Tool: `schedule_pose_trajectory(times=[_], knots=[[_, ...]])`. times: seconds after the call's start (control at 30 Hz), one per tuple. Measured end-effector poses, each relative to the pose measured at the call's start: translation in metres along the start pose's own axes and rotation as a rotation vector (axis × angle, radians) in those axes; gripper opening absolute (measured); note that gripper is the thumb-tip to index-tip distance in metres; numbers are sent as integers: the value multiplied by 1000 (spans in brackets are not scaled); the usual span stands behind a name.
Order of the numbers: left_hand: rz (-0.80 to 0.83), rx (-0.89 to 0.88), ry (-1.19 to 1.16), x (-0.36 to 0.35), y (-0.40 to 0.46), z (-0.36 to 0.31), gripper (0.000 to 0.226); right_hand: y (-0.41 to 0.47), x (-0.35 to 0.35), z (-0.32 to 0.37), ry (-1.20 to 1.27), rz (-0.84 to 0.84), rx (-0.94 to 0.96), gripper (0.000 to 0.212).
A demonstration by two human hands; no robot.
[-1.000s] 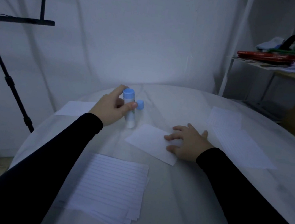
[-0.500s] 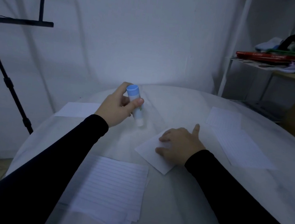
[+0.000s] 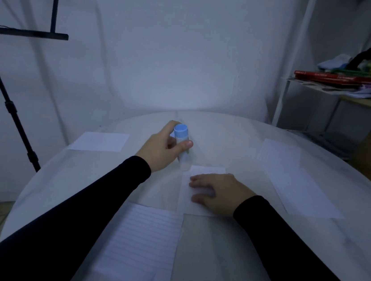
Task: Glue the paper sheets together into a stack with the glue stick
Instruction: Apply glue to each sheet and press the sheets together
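Work is at an early stage. The left hand (image 3: 160, 152) grips the glue stick (image 3: 181, 148), fingers and thumb wrapped round the barrel, its lower end tilted down to the left far corner of a small blank sheet (image 3: 199, 188) at the middle of the desk (image 3: 223, 261). The right hand (image 3: 216, 192) lies flat on that sheet, fingers straight, pinning it. Whether the stick's tip touches the paper cannot be told in this dim light.

Nearer than the small sheet lies a loose pile of lined sheets (image 3: 143, 245), edges fanned and apparently unglued. To its right, more lined sheets (image 3: 296, 184); to its far left, one blank sheet (image 3: 100, 141). No finished stack is evident; most gluing remains.
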State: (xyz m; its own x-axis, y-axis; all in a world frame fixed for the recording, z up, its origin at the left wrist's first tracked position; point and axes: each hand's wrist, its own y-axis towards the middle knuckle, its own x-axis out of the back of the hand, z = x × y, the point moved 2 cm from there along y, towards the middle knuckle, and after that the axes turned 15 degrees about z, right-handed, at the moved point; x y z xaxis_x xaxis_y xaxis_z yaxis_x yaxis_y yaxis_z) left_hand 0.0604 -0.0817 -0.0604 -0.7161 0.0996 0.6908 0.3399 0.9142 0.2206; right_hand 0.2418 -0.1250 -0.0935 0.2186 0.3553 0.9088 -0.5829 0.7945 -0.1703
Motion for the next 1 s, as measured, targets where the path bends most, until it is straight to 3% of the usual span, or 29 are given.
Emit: schedule_pose_trajectory(times=[0.17, 0.57, 0.73, 1.0], knots=[[40, 3, 56, -5, 15, -2, 25, 2, -2, 4, -22, -13, 55, 44], [120, -74, 153, -2, 3, -9, 21, 4, 0, 2, 75, -20, -22, 46], [151, -170, -77, 2, -19, -12, 35, 3, -1, 1, 104, -36, -40, 46], [266, -295, -338, -4, -49, -16, 29, -1, 2, 2, 154, 10, -58, 63]])
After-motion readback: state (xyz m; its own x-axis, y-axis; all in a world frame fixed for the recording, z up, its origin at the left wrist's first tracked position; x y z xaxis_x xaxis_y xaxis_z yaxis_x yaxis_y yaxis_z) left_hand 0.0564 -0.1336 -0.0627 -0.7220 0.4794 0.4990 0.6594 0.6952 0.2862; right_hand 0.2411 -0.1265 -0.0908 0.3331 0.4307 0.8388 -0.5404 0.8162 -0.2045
